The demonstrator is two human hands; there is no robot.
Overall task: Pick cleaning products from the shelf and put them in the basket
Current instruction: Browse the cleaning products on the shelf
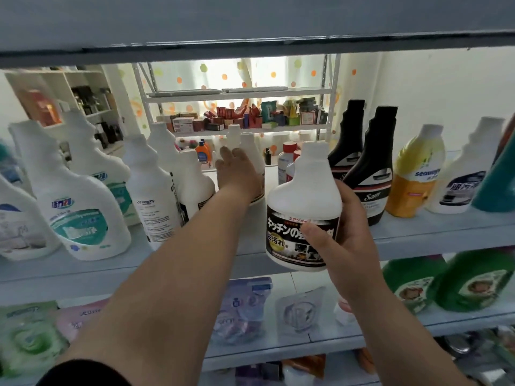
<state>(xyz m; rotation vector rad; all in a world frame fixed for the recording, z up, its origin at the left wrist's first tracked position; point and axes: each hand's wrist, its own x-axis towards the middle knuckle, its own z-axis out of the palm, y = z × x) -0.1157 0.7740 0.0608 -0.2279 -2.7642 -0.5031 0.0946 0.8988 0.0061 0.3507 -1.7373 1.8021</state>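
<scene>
My right hand [338,232] grips a white bottle with a black label [302,201], held upright just in front of the middle shelf [418,235]. My left hand [237,174] reaches deep into the same shelf and rests against a white bottle at the back [252,151]; whether its fingers close round that bottle is hidden. White cleaner bottles [80,207] stand to the left. Two black bottles [367,168] stand just right of the held one. No basket is in view.
A yellow bottle [415,174], a white bottle [462,176] and a teal one [498,179] fill the shelf's right end. The shelf below holds refill pouches [245,307] and green bottles [468,282]. The upper shelf's edge [250,48] hangs low overhead.
</scene>
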